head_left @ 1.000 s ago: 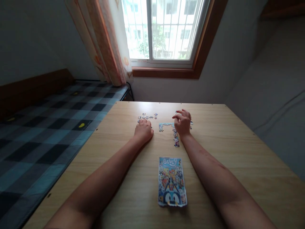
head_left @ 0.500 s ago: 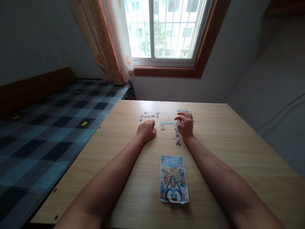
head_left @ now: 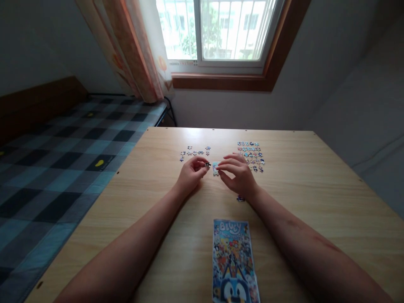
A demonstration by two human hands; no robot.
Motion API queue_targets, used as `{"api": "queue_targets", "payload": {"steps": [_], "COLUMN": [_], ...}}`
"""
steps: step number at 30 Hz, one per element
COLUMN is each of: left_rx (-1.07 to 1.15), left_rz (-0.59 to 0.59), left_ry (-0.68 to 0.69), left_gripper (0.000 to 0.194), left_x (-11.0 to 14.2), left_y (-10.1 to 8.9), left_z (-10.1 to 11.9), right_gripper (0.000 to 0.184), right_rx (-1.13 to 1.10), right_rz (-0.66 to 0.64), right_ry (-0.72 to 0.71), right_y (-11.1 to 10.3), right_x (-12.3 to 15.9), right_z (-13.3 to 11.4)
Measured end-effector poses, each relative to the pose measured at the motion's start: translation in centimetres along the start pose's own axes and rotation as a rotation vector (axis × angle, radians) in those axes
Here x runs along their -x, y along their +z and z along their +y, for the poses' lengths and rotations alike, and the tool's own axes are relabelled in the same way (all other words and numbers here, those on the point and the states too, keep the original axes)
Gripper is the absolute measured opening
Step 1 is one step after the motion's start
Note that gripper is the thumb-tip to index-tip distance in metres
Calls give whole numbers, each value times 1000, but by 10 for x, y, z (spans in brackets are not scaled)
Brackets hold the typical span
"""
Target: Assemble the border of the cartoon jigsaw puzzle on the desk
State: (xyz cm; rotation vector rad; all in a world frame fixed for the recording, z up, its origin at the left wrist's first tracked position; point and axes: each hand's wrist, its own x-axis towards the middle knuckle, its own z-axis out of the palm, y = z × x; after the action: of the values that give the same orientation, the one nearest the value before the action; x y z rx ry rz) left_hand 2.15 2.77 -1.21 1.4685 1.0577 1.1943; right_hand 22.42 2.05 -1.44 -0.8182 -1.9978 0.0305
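Observation:
My left hand (head_left: 190, 176) is closed in a pinch on a small dark jigsaw puzzle piece (head_left: 207, 164), just above the table. Close by on its right lies the joined puzzle section (head_left: 215, 169). My right hand (head_left: 239, 176) reaches over this section with fingers curved and apart, the fingertips at its left part. The palm hides most of the section; its lower end shows below the wrist. Whether the right fingertips press on it, I cannot tell.
Loose puzzle pieces (head_left: 195, 152) lie beyond my left hand. Rows of more pieces (head_left: 251, 149) are beyond my right hand. A Bluey picture sheet (head_left: 233, 256) lies in front of me on the wooden table (head_left: 299, 202). A checked bed (head_left: 63, 155) stands left.
My left hand has turned from a closed fist to a pinch with a puzzle piece. My right hand has moved left and nearer, now covering the joined section. The view has shifted slightly.

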Motion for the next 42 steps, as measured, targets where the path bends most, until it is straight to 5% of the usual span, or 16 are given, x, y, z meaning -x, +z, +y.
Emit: {"api": "queue_targets", "payload": {"steps": [16, 42], "left_rx": [123, 135], "left_rz": [-105, -180], "left_ry": [-195, -140], "left_gripper": [35, 31], "left_x": [9, 9], "left_y": [2, 1], "left_z": [8, 8], "right_gripper": [9, 13], "right_rx": [-49, -17], "right_rz": [-5, -39], "right_ry": [-49, -42], "right_y": [2, 4], "right_x": [-3, 1], "right_z": [-4, -4]}}
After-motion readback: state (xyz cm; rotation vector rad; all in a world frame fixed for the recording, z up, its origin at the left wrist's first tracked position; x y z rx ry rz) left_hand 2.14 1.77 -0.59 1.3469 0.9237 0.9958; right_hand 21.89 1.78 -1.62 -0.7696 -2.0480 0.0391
